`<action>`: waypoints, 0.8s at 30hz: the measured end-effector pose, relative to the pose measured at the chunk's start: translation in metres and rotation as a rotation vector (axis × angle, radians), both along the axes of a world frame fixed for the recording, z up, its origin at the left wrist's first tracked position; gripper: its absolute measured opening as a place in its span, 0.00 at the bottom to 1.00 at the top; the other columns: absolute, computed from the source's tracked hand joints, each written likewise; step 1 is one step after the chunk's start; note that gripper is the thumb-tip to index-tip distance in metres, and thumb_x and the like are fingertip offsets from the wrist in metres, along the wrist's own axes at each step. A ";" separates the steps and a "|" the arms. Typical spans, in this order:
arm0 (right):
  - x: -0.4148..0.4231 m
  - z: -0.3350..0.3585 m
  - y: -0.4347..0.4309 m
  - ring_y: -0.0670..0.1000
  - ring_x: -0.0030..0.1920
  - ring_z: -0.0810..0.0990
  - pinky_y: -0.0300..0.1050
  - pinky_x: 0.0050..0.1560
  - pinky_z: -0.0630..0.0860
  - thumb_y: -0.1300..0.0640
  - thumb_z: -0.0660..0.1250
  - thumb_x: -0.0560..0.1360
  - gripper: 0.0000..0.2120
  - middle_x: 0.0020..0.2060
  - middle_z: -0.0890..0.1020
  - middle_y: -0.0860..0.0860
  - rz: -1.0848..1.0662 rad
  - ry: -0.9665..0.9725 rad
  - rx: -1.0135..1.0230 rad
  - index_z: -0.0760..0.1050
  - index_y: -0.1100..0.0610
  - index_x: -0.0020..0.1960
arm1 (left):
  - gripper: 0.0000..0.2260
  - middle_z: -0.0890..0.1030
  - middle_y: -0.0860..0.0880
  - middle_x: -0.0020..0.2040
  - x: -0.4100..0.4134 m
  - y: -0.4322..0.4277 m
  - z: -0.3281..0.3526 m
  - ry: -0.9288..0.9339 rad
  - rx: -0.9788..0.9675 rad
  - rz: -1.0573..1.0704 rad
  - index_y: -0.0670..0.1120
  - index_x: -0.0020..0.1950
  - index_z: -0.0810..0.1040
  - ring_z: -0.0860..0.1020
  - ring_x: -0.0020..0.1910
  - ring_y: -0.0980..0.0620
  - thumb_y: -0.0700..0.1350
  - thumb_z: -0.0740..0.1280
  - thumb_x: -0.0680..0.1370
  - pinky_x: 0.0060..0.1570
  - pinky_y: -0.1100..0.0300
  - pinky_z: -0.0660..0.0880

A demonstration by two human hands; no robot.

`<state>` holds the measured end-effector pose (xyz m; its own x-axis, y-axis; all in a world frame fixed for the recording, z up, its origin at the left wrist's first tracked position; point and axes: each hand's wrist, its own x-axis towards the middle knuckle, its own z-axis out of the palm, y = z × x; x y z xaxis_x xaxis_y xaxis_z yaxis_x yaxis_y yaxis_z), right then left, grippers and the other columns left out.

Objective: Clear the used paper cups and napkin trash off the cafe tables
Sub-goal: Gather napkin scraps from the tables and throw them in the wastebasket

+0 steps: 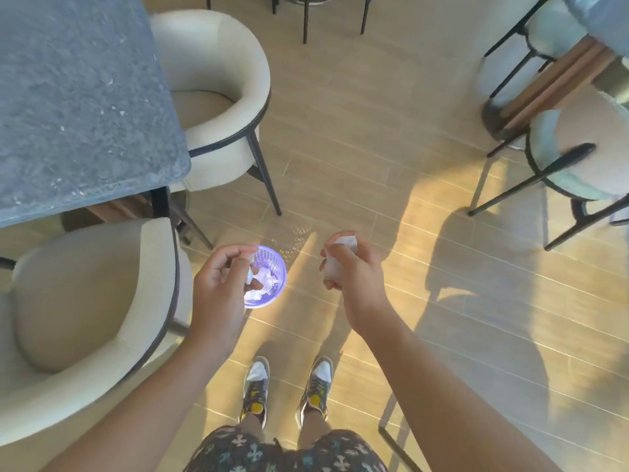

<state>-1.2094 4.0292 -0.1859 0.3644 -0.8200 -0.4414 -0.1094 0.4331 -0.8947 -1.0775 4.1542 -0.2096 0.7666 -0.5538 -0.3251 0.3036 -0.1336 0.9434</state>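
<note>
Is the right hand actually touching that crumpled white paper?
Touching. The head view shows the right hand with fingers curled round the crumpled white paper.

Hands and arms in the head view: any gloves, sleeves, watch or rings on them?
No. The left hand and right hand wear no gloves, and no rings show. The left forearm and right forearm are uncovered as far as the frame shows, with no sleeve, watch or band in view.
</note>
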 end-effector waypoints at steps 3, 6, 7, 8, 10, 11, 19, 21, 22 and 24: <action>0.018 -0.040 -0.018 0.52 0.35 0.75 0.42 0.31 0.71 0.64 0.67 0.76 0.12 0.34 0.78 0.48 0.041 0.017 -0.012 0.77 0.50 0.38 | 0.07 0.83 0.54 0.42 0.007 -0.011 -0.046 0.023 0.067 0.044 0.53 0.45 0.84 0.80 0.39 0.56 0.44 0.68 0.80 0.48 0.45 0.76; 0.037 -0.095 -0.032 0.50 0.33 0.76 0.41 0.30 0.72 0.68 0.64 0.78 0.15 0.32 0.78 0.48 0.064 0.028 0.003 0.77 0.52 0.38 | 0.10 0.82 0.54 0.43 0.013 -0.024 -0.104 0.007 0.116 0.086 0.54 0.45 0.84 0.80 0.42 0.54 0.42 0.66 0.81 0.45 0.51 0.79; 0.044 -0.114 -0.035 0.50 0.33 0.76 0.40 0.30 0.72 0.67 0.64 0.78 0.14 0.32 0.78 0.48 0.075 0.031 0.022 0.77 0.52 0.38 | 0.09 0.82 0.54 0.43 0.015 -0.028 -0.124 0.006 0.130 0.100 0.53 0.45 0.83 0.79 0.42 0.53 0.42 0.66 0.80 0.44 0.54 0.80; 0.050 -0.133 -0.036 0.49 0.32 0.76 0.40 0.30 0.72 0.66 0.65 0.77 0.12 0.32 0.78 0.48 0.086 0.038 0.044 0.77 0.53 0.39 | 0.08 0.82 0.55 0.42 0.016 -0.031 -0.145 0.011 0.148 0.116 0.53 0.45 0.83 0.79 0.42 0.53 0.43 0.66 0.80 0.42 0.56 0.80; 0.059 -0.172 -0.041 0.49 0.32 0.76 0.40 0.30 0.73 0.63 0.67 0.73 0.05 0.32 0.77 0.49 0.093 0.037 0.083 0.77 0.54 0.41 | 0.08 0.82 0.57 0.40 0.019 -0.037 -0.188 0.030 0.185 0.145 0.51 0.46 0.83 0.80 0.41 0.55 0.40 0.66 0.82 0.40 0.59 0.80; 0.062 -0.191 -0.043 0.49 0.32 0.76 0.40 0.30 0.73 0.61 0.67 0.71 0.02 0.33 0.77 0.50 0.100 0.033 0.090 0.77 0.55 0.41 | 0.09 0.82 0.58 0.40 0.021 -0.039 -0.210 0.041 0.207 0.160 0.50 0.47 0.82 0.80 0.41 0.56 0.39 0.66 0.82 0.39 0.60 0.80; 0.074 -0.341 -0.053 0.54 0.36 0.75 0.43 0.30 0.73 0.58 0.65 0.66 0.06 0.36 0.79 0.55 0.112 0.112 0.093 0.79 0.57 0.41 | 0.08 0.82 0.46 0.45 0.040 -0.035 -0.359 0.187 0.279 0.277 0.46 0.48 0.80 0.83 0.39 0.54 0.37 0.64 0.84 0.37 0.62 0.79; 0.077 -0.366 -0.053 0.54 0.36 0.76 0.43 0.30 0.72 0.58 0.65 0.66 0.05 0.35 0.79 0.53 0.111 0.116 0.102 0.79 0.55 0.39 | 0.06 0.81 0.46 0.47 0.048 -0.037 -0.389 0.245 0.294 0.304 0.45 0.49 0.80 0.84 0.40 0.53 0.38 0.65 0.83 0.38 0.62 0.80; 0.079 -0.376 -0.053 0.54 0.36 0.76 0.43 0.30 0.72 0.58 0.66 0.66 0.05 0.35 0.79 0.53 0.111 0.115 0.107 0.79 0.55 0.39 | 0.06 0.81 0.45 0.48 0.053 -0.038 -0.403 0.278 0.300 0.316 0.45 0.49 0.80 0.84 0.42 0.52 0.38 0.65 0.83 0.39 0.61 0.80; 0.083 -0.394 -0.053 0.55 0.36 0.75 0.42 0.30 0.72 0.57 0.66 0.66 0.06 0.35 0.79 0.54 0.114 0.118 0.114 0.79 0.56 0.41 | 0.05 0.80 0.44 0.50 0.063 -0.044 -0.432 0.347 0.304 0.341 0.45 0.49 0.80 0.84 0.44 0.50 0.40 0.65 0.83 0.41 0.61 0.81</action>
